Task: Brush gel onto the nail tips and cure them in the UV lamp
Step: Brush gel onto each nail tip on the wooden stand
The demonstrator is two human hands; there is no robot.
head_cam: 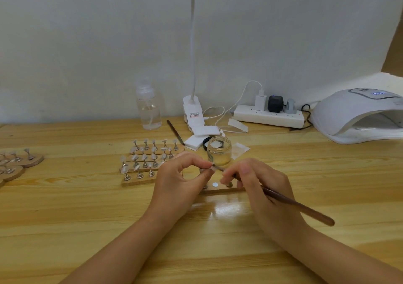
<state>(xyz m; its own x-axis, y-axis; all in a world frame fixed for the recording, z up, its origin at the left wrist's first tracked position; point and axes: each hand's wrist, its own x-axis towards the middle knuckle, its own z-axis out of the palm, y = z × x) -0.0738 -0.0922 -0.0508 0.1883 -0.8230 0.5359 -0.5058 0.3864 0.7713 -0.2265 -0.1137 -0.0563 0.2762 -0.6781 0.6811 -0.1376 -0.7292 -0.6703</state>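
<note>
Pinching a small nail-tip holder (206, 170) at frame centre, our left hand (177, 181) hides most of it — the tip itself we cannot make out. Our right hand (259, 183) grips the brown brush (301, 207), bristles meeting the left fingertips. Behind sit a glass jar (219, 151) and rows of nail tips on stands (148, 159). The UV lamp (359, 115) is cut off at the right edge.

Little legible text

The UV lamp (357, 113) carries a lit display on top showing blurred digits, unreadable. The clip-lamp base (193, 114) bears a white label with red and dark print, too small to read.
</note>
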